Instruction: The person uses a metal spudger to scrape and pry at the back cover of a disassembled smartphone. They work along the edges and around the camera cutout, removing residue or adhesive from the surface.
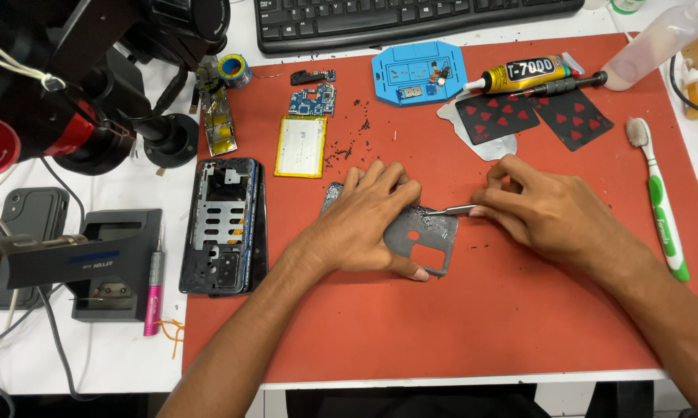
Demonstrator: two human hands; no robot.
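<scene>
Roughly, head view, label by label:
left hand: flat, palm down on grey phone back cover, fingers spread, not curled round anything; looks like it pins the cover so it won't slide
right hand: grip pinched shut on metal tweezers, tip touching the cover's top edge, likely scraping off glue
back cover: lies on red mat near centre, half hidden under left hand, camera cut-out toward the near edge
debris: black crumbs scattered on mat above the cover
left of hands: phone frame, opened, beside yellow-edged battery and blue circuit board
far side: blue screw tray, glue tube, two black playing cards, keyboard
right edge: green-white toothbrush, well apart
in the way: nothing between hands and cover
</scene>
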